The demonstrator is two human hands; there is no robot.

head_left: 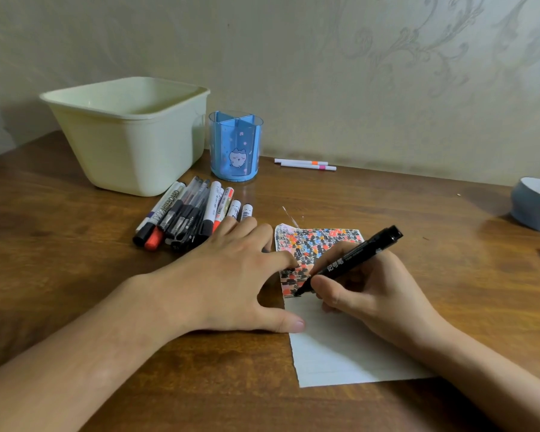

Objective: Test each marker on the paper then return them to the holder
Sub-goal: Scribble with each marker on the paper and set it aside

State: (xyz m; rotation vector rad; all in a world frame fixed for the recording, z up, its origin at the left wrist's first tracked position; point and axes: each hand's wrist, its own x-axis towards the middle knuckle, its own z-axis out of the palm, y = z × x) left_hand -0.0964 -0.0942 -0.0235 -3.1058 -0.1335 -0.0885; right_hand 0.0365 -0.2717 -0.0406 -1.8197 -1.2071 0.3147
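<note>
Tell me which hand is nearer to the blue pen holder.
Left. The left hand lies flat beside the marker pile, just in front of the blue pen holder. The right hand is farther right, writing with the black marker.

Glossy wood table [75,232], matt paper [340,347], translucent plastic holder [236,148].

Tabletop [75,232]: brown, wood grain. Wall [356,73]: pale grey-beige, faint scroll pattern. Tub [128,145]: cream. Holder [236,148]: translucent blue, white cartoon cat, small pink specks. Marker [353,258] in right hand [378,291]: black, white lettering. Paper [340,347]: white, faintly lined; upper part packed with black, red, orange and blue dabs. Marker pile [187,213]: black and white barrels, black and red caps. Two pens [306,164] by wall: white, orange and pink bands. Bowl [533,204]: grey-blue
</note>
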